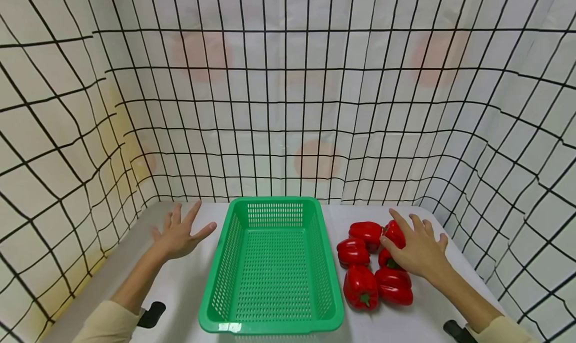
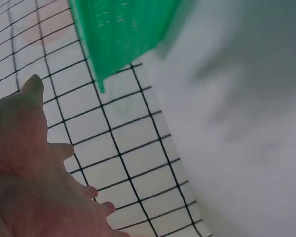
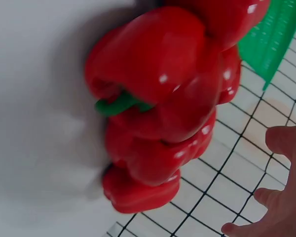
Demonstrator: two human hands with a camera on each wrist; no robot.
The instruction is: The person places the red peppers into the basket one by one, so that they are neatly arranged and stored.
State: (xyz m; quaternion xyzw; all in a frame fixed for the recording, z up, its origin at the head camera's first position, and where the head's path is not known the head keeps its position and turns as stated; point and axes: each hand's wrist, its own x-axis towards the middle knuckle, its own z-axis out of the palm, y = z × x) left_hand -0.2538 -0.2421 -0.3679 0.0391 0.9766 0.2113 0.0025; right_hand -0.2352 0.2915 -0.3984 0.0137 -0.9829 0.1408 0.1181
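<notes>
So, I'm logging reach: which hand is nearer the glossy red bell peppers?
The right hand, hovering at the right edge of the peppers; the left hand is across the rectangular green plastic basket from them.

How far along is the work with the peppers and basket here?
Done: nothing that shows; the visible red peppers all lie outside the green basket. In hand: nothing; the left hand is spread beside the basket, the right hand spread near the peppers, gripping none. Remaining: probably all the peppers, if meant for the basket; they sit on the white surface beside it.
</notes>
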